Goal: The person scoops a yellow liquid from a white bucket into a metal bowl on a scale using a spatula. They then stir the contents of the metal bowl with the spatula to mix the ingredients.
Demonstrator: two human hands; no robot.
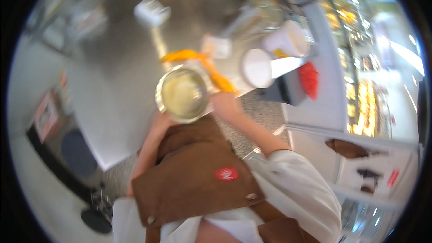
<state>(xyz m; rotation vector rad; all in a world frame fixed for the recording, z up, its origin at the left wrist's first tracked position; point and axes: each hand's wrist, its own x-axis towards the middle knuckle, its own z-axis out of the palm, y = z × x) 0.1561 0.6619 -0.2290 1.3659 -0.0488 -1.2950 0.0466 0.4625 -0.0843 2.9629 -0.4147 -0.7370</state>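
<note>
A round metal bowl (158, 99) holds a pale yellow, creamy mass (184, 91) and is just above the near edge of the steel table, in front of my apron. My left hand (163, 121) grips the bowl low on its near left side. Beside the bowl's right side is my right hand (225, 104), its fingers blurred. A bent orange strip (216, 74), perhaps cloth or soft plastic, curves around the far side of the bowl and reaches my right hand. Whether that hand grips the strip or the bowl is unclear.
On the steel table (111, 108) are a white box-like item (152, 11), a small white container (221, 47) and a white tub (287, 40). A round white lid or tub (257, 68) is at the right edge. Beyond it are a grey bin (287, 87) and a red bag (308, 80).
</note>
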